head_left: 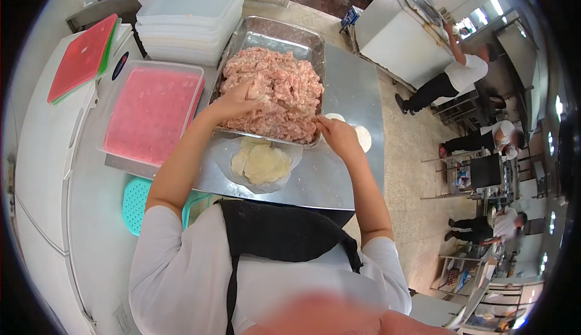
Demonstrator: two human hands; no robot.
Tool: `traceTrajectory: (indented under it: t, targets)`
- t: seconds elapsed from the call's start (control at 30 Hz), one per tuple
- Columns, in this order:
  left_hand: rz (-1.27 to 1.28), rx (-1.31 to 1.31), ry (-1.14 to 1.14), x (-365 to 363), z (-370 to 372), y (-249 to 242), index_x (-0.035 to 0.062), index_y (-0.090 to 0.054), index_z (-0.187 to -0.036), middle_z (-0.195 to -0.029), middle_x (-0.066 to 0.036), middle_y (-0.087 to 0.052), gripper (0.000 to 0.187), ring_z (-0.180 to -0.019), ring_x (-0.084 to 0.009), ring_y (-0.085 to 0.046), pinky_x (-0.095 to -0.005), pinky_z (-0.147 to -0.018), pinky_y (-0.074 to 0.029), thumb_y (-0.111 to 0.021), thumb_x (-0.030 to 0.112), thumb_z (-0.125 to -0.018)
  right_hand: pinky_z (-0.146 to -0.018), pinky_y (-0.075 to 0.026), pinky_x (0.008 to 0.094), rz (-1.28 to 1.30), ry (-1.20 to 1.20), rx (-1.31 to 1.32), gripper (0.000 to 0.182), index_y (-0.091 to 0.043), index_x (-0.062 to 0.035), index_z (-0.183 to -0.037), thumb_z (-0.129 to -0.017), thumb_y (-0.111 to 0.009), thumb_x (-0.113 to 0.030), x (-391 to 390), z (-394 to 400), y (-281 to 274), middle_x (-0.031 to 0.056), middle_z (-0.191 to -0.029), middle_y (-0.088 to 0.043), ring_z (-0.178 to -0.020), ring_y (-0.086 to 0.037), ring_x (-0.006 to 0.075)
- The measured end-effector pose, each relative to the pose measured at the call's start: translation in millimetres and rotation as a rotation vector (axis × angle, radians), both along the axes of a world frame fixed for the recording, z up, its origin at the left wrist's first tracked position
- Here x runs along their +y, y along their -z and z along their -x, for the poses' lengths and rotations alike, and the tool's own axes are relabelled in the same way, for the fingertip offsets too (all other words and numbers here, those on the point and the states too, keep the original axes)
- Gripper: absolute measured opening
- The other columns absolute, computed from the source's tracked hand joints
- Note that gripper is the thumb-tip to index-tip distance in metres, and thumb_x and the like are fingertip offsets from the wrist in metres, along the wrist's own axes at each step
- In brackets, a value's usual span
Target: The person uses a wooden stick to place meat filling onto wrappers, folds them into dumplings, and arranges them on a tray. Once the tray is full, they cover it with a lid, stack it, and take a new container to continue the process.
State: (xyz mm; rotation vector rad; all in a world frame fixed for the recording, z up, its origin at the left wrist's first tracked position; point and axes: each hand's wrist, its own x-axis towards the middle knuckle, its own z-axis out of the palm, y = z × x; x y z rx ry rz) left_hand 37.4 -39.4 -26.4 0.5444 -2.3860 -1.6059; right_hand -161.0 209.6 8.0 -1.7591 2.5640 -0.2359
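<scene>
A metal tray [310, 40] on the steel table holds a large heap of ground meat [281, 81]. My left hand [241, 100] is at the left side of the heap, its fingers against the meat and partly smeared with it. At the tray's right front corner is my right hand [336, 134], fingers pinched together on something too small to make out. Thin pale yellow rounds [266, 164] lie on clear plastic in front of the tray. Beside and behind my right hand are white round items [363, 138], partly hidden by it.
Left of the tray sits a plastic container with pink contents [151, 111]. Stacked translucent containers [187, 8] stand behind it. Red and green boards [85, 57] lie on a white appliance. A turquoise basket [136, 205] is below the table [351, 87]. Several people work at the right.
</scene>
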Motion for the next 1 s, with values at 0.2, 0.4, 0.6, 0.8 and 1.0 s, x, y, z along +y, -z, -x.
traceTrajectory:
  t: [0.2,0.4,0.6,0.8,1.0]
  targets:
    - [0.248,0.416,0.086,17,0,-36,0.0038,-0.045,-0.138,-0.121,-0.014,-0.062,0.073,-0.112,-0.0243,-0.058,-0.0361,-0.096,-0.045,-0.076,0.028,-0.077,-0.077,-0.051,0.0298,0.292,-0.055,-0.553,0.029,-0.067,-0.0057,-0.116,-0.095,-0.061,-0.025,20,-8,-40,0.0125,-0.098,-0.072,-0.085,-0.066,0.0183]
    - [0.215,0.119,0.272,15,3,-31,0.0024,-0.054,-0.129,-0.119,-0.013,-0.062,0.064,-0.119,-0.0246,-0.056,-0.0360,-0.100,-0.043,-0.079,0.021,-0.073,-0.076,-0.051,0.0301,0.117,-0.123,-0.657,0.026,-0.069,-0.0064,-0.113,-0.096,-0.061,-0.024,4,-16,-25,0.0113,-0.096,-0.071,-0.083,-0.065,0.0186]
    - [0.232,0.066,0.089,13,18,5,-0.0009,-0.055,-0.128,-0.122,-0.017,-0.061,0.064,-0.112,-0.0247,-0.060,-0.0363,-0.097,-0.045,-0.078,0.030,-0.077,-0.066,-0.052,0.0377,0.307,-0.071,-0.100,0.019,-0.070,-0.0146,-0.108,-0.094,-0.061,-0.022,8,-43,-39,0.0114,-0.082,-0.067,-0.076,-0.065,0.0279]
    - [0.065,0.026,0.017,26,12,1,0.0029,-0.051,-0.134,-0.136,-0.017,-0.054,0.074,-0.124,-0.0268,-0.051,-0.0349,-0.105,-0.039,-0.080,0.033,-0.073,-0.072,-0.051,0.0468,0.055,0.091,-0.213,0.026,-0.068,-0.0174,-0.114,-0.096,-0.054,-0.031,2,2,33,0.0183,-0.088,-0.068,-0.084,-0.065,0.0379]
    - [0.266,0.346,0.065,24,-6,-27,0.0059,-0.051,-0.130,-0.137,-0.014,-0.051,0.069,-0.126,-0.0268,-0.049,-0.0342,-0.107,-0.036,-0.081,0.028,-0.071,-0.077,-0.052,0.0384,0.280,0.011,-0.544,0.030,-0.068,-0.0056,-0.113,-0.094,-0.061,-0.027,28,-13,-37,0.0215,-0.101,-0.068,-0.091,-0.066,0.0359]
